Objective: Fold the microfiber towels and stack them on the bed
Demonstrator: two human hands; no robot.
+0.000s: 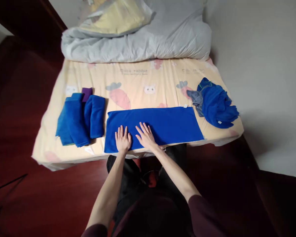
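A long blue towel (167, 123) lies spread flat along the near edge of the bed (138, 79). My left hand (122, 138) rests flat on the towel's left part, fingers stretched out. My right hand (146, 135) lies flat just to the right of it, fingers spread, palm down on the cloth. Neither hand holds anything.
Folded blue towels (81, 118) with a purple one (86, 93) behind them lie at the left of the bed. A crumpled pile of blue and grey cloths (215, 103) sits at the right. A grey duvet (138, 36) is bunched at the far end. Dark wooden floor surrounds the bed.
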